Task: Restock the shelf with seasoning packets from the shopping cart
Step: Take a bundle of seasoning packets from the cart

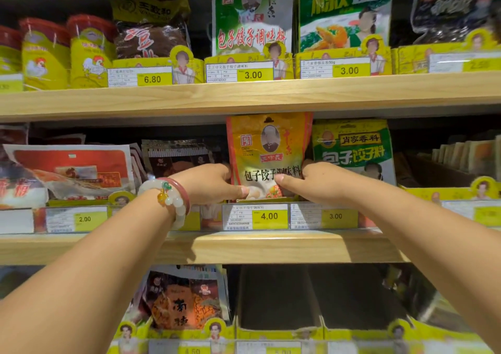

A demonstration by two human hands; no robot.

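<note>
Between two hands (208, 181) (311, 180), one packet stack (268, 147)

Green packet (352, 150) crowds me at three o'clock, dark packets (176, 155) at nine; shelf board (244, 98) caps twelve.

Below the yellow 4.00 price tag (269, 216) sits an empty cardboard tray (279, 299); left of the tag, a 2.00 tag (84, 219).

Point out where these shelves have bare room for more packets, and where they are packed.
Free: two dark, empty-looking bins on the bottom shelf, right of the orange packets. Crowded: the middle shelf, where left hand and right hand hold the orange-yellow packet upright, tight against the green packet; the top shelf is full.
</note>
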